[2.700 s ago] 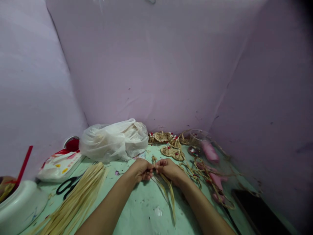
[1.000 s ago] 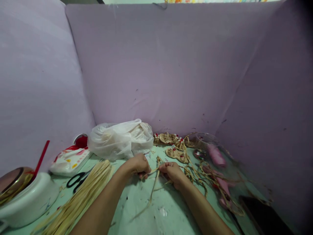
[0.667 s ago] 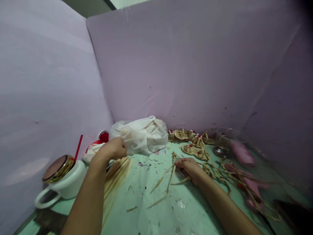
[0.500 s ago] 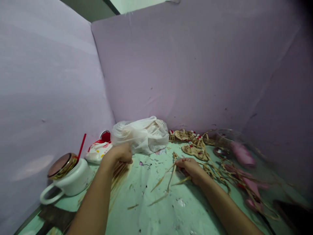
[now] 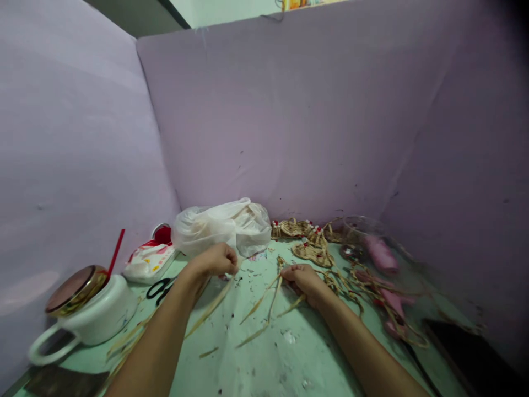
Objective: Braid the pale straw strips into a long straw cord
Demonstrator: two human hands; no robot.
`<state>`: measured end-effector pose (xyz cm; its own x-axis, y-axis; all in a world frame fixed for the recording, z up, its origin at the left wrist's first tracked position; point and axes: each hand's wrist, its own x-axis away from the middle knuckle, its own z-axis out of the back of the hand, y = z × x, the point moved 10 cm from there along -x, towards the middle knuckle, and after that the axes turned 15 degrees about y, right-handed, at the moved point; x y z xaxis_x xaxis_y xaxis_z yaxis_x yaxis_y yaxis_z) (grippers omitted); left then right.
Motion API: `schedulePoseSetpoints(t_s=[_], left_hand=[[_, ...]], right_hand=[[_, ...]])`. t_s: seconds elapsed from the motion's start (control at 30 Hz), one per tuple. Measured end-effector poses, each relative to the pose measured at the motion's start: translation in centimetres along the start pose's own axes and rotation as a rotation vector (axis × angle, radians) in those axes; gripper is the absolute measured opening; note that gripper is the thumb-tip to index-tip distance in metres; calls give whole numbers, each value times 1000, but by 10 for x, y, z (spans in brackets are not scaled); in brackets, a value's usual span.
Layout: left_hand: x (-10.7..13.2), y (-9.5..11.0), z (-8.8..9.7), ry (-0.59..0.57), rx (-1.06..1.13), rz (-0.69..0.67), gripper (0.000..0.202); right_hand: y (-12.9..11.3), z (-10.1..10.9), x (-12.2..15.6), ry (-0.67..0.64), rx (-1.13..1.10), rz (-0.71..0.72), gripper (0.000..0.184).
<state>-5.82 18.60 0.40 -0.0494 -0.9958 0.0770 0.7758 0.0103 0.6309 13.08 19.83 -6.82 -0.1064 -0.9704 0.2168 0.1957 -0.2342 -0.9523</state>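
My left hand is closed in a pinch on a pale dried straw strip, whose tail hangs toward the table's front. My right hand pinches a short straw braid with several loose strands fanning out over the green tabletop. The small knotted end of the braid points away from me. Behind my right hand lie small woven straw sandals with red and white beads. More straw strips lie partly hidden under my left forearm.
A white plastic bag stands at the back. On the left are a white mug with a gold-rimmed lid, a tissue pack and black scissors. To the right lie a pink glue gun, a pink roll and straw cords.
My left hand has moved right from the straw bundle with one strip, toward my right hand. My right hand keeps its hold on the braid. The view has shifted slightly right.
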Motion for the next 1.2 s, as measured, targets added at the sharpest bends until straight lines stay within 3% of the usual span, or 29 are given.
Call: schedulePoseSetpoints(t_s=[0.1,0.2,0.23,0.37,0.47,0.77,0.97,1.03,1.13,1.2], left_hand=[[-6,31,-31,82,148,-48,7],[-11,39,-48,294,130,-79,8],[-12,40,-54,314,144,-81,9],[-9,31,-78,178,282,69,10],[-7,26,-84,96,372,178,5],[-16,26,-86,121,382,175,6],[-17,15,-63,208,448,283,2],[-15,19,-68,108,574,303,6],[-7,26,-90,-122,637,325,11],[-7,22,-94,-97,520,319,9]], right_hand=[[-3,1,1,5,-34,10,14],[-5,1,2,9,-63,6,12],[-5,1,2,9,-64,1,11],[-7,2,2,16,-72,-10,9],[-6,1,2,19,-83,-29,7],[-9,2,4,15,-83,-14,9],[-5,1,1,11,-75,-22,8],[-6,0,1,11,-72,-19,9],[-7,0,2,4,-85,-27,11],[-6,-1,2,0,-85,-39,11]])
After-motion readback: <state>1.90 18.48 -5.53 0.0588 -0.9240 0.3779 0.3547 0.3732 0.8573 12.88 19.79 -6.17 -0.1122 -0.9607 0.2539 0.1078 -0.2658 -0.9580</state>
